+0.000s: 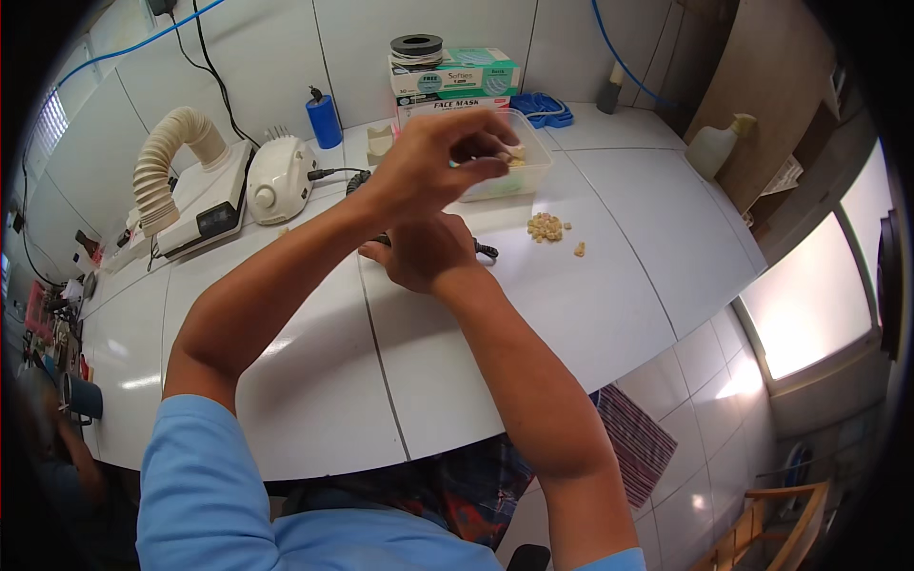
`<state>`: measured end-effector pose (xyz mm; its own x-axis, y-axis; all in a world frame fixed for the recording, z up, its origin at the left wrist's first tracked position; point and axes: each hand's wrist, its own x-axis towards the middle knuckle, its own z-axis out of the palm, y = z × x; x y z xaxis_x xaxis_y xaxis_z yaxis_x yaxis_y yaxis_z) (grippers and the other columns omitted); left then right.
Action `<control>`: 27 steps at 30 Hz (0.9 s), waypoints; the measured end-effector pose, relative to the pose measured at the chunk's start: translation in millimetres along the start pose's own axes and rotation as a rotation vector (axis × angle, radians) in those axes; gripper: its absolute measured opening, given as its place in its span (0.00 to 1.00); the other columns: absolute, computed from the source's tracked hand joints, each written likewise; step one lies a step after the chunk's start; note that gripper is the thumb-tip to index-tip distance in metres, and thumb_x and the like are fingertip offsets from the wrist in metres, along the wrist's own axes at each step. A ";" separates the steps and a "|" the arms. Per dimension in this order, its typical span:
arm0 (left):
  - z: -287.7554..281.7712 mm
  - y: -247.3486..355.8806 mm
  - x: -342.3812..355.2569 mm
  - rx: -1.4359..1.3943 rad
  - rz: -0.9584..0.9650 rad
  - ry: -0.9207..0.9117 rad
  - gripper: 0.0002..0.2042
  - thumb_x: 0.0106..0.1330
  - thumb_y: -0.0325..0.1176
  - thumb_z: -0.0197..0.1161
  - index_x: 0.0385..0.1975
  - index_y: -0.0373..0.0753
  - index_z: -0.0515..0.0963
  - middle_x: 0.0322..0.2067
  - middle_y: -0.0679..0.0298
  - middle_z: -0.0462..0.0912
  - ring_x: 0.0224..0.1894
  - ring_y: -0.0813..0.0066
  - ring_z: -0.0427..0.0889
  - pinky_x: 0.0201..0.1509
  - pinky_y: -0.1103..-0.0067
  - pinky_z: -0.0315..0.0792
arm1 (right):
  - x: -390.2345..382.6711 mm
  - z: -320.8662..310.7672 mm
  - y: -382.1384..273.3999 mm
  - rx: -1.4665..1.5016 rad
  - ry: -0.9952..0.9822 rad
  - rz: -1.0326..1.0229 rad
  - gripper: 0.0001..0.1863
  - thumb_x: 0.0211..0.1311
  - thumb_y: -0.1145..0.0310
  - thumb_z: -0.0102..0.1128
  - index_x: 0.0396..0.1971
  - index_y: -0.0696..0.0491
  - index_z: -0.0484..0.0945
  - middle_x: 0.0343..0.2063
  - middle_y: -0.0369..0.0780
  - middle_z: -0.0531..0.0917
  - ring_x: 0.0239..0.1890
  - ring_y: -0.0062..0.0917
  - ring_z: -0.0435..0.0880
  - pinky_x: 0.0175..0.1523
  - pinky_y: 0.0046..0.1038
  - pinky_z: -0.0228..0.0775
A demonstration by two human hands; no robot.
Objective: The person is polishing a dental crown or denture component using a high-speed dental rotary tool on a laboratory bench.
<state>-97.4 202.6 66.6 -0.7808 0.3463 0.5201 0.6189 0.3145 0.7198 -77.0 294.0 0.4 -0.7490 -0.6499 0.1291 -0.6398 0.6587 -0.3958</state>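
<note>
1) The left hand (433, 157) is held with half-curled fingers at the clear rectangular plastic container (535, 179); whether a piece is pinched cannot be told
2) A slim black corded tool (486, 251), mostly hidden, is gripped by the right hand (419, 252), just below the left
3) Small cream-coloured pieces (545, 227) are heaped on the white tabletop (590, 314), right of the right hand
4) A rounded white control box (278, 181) is placed left of both hands

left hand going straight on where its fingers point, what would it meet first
Likely the translucent plastic container, though the left hand may be high enough to clear its rim.
</note>
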 end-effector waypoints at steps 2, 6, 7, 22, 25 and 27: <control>-44.9 -18.8 -30.5 -0.157 -0.076 0.090 0.09 0.77 0.24 0.72 0.53 0.33 0.85 0.47 0.63 0.92 0.54 0.77 0.89 0.64 0.76 0.82 | -1.3 -1.8 -6.7 -0.023 0.008 -0.027 0.24 0.76 0.45 0.68 0.47 0.53 0.88 0.43 0.46 0.93 0.46 0.45 0.93 0.52 0.49 0.82; -84.6 -56.0 -108.2 -0.279 -0.285 0.240 0.08 0.78 0.25 0.72 0.52 0.35 0.85 0.51 0.61 0.92 0.54 0.77 0.88 0.64 0.75 0.81 | -5.2 -7.5 -8.6 -0.064 0.009 0.018 0.23 0.77 0.45 0.68 0.43 0.53 0.89 0.36 0.43 0.93 0.42 0.42 0.93 0.48 0.45 0.82; -90.3 -58.2 -126.8 -0.285 -0.344 0.258 0.08 0.78 0.26 0.72 0.52 0.36 0.85 0.51 0.61 0.92 0.53 0.77 0.88 0.63 0.75 0.81 | -6.3 -12.0 -10.6 -0.063 -0.017 0.034 0.23 0.77 0.45 0.68 0.43 0.53 0.88 0.35 0.44 0.93 0.42 0.42 0.93 0.48 0.45 0.82; -113.5 -73.4 -167.4 -0.695 -0.598 0.093 0.09 0.81 0.28 0.69 0.55 0.36 0.80 0.52 0.62 0.85 0.54 0.75 0.89 0.60 0.78 0.83 | 36.1 -25.1 -38.2 -0.138 -0.137 0.450 0.35 0.80 0.37 0.60 0.32 0.59 0.92 0.27 0.51 0.91 0.35 0.49 0.93 0.47 0.47 0.85; -114.1 -72.4 -169.3 -0.731 -0.599 0.093 0.11 0.78 0.24 0.72 0.54 0.37 0.80 0.54 0.60 0.85 0.57 0.75 0.88 0.66 0.77 0.83 | 33.7 -24.3 -38.9 -0.164 -0.140 0.419 0.34 0.79 0.38 0.61 0.33 0.59 0.91 0.26 0.51 0.90 0.34 0.48 0.93 0.44 0.47 0.84; -115.1 -77.9 -168.4 -0.720 -0.631 0.099 0.13 0.75 0.20 0.73 0.54 0.37 0.79 0.55 0.58 0.85 0.61 0.74 0.87 0.70 0.75 0.82 | 27.0 -15.6 -35.6 -0.140 -0.059 0.339 0.31 0.79 0.41 0.62 0.32 0.58 0.88 0.24 0.49 0.89 0.32 0.48 0.91 0.41 0.49 0.80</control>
<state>-24.0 18.1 -24.2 -0.9761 0.2122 -0.0467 -0.0927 -0.2125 0.9728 -77.0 259.0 32.2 -0.9140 -0.4036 -0.0418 -0.3773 0.8833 -0.2782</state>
